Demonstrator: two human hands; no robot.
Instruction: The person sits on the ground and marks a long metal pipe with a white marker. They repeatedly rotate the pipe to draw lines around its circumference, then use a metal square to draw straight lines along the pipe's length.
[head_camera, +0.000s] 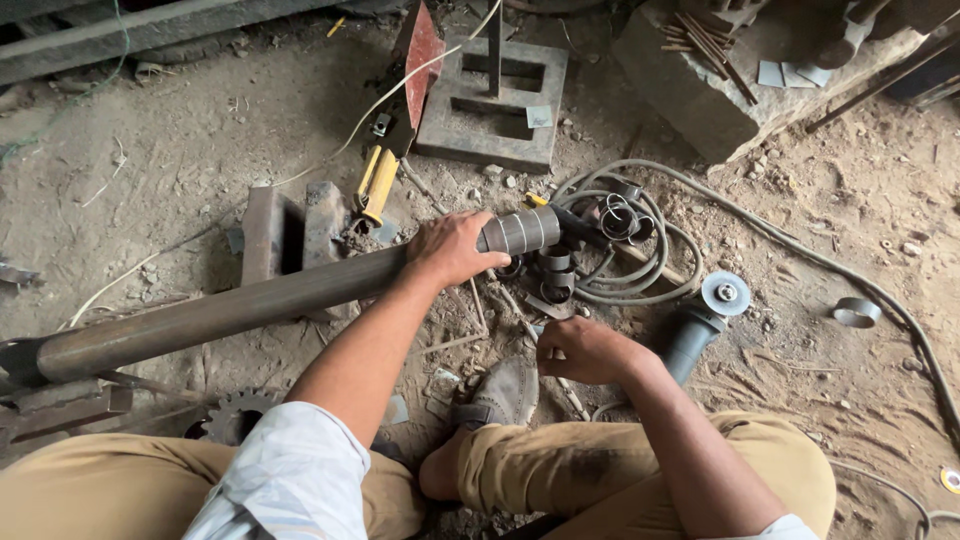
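A long steel pipe (220, 310) lies slanted across the dirt floor, its right end scored into rings (520, 232). My left hand (450, 248) is wrapped over the pipe just behind that ringed end. My right hand (585, 348) hovers low over the ground by my shoe (505, 392), fingers curled around a small piece that I cannot make out. Several cut metal rings (556, 270) lie beneath the pipe's end. An angle grinder (705, 318) rests on the ground just right of my right hand.
A coiled grey hose (655, 265) loops past the rings. A welded steel frame (495, 100) and a stone block (720, 80) stand at the back. A yellow-handled clamp (378, 182), a gear (235, 412) and one loose ring (857, 312) lie about.
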